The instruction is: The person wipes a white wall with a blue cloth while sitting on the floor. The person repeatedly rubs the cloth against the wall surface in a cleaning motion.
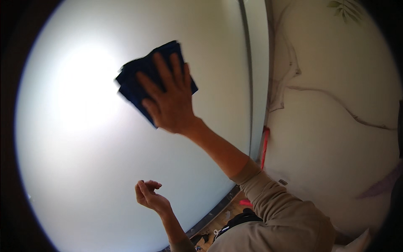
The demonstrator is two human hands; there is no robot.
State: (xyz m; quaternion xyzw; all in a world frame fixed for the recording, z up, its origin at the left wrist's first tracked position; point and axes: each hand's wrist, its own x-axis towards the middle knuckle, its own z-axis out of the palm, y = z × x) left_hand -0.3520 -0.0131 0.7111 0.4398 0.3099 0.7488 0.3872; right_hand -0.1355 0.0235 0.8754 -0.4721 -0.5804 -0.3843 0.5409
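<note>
A folded dark blue cloth lies flat against a large frosted glass panel. My right hand presses on the cloth with its fingers spread, and the arm reaches up from the lower right. Lower down, my left hand is raised in front of the panel with its fingers loosely curled; no object shows in it. A bright glare covers the panel to the left of the cloth.
A dark vertical frame strip edges the panel on the right. Beyond it stands a wall with painted branches. A red pole-like object leans in the corner. Small debris lies on the wooden floor below.
</note>
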